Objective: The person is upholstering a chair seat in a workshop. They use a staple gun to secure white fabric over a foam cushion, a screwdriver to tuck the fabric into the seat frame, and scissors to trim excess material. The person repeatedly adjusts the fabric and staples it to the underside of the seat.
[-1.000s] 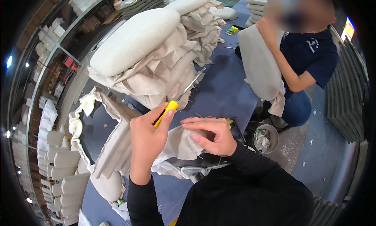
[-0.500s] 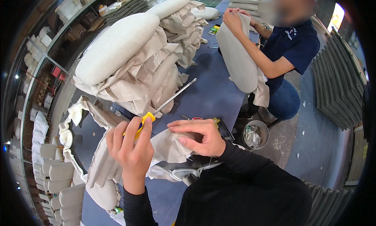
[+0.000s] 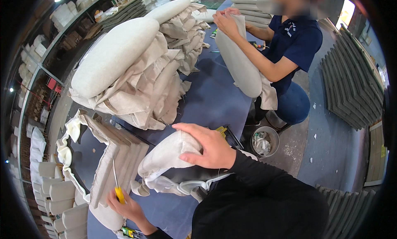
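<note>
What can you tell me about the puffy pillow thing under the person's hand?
The cushion is a long, rounded pad in a beige, linen-like woven cover. It lies on its side on the blue table, slanting up toward the right hand, which rests flat on its upper end. At its lower end loose fabric bunches and folds. A stack of flat beige covers lies beside it.
</note>
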